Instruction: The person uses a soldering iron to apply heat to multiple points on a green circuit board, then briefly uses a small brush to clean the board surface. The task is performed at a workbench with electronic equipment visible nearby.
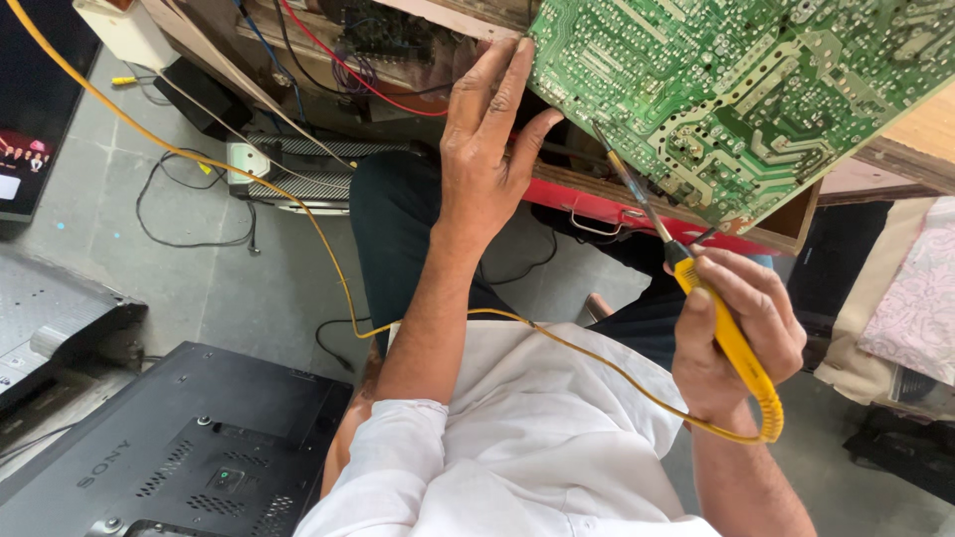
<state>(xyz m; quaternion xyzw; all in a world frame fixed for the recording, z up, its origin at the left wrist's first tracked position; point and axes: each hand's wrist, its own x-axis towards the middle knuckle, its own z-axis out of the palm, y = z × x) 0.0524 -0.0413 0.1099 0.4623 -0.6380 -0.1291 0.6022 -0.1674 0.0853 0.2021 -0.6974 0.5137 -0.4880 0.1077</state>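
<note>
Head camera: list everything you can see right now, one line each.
Green printed circuit board: one, green, tilted up at top right.
Yellow-handled soldering iron: one, yellow, tip at the board's lower edge.
Yellow cord: one, yellow, running from top left to the iron's handle.
Black flat television back panel: one, black, bottom left on the floor.
Red-edged wooden bench: one, under the board.
Red and blue wires: several, top centre.
Floral pink cloth: one, right edge.
Left hand: gripping the board's left corner.
Right hand: wrapped around the iron's handle.
</note>
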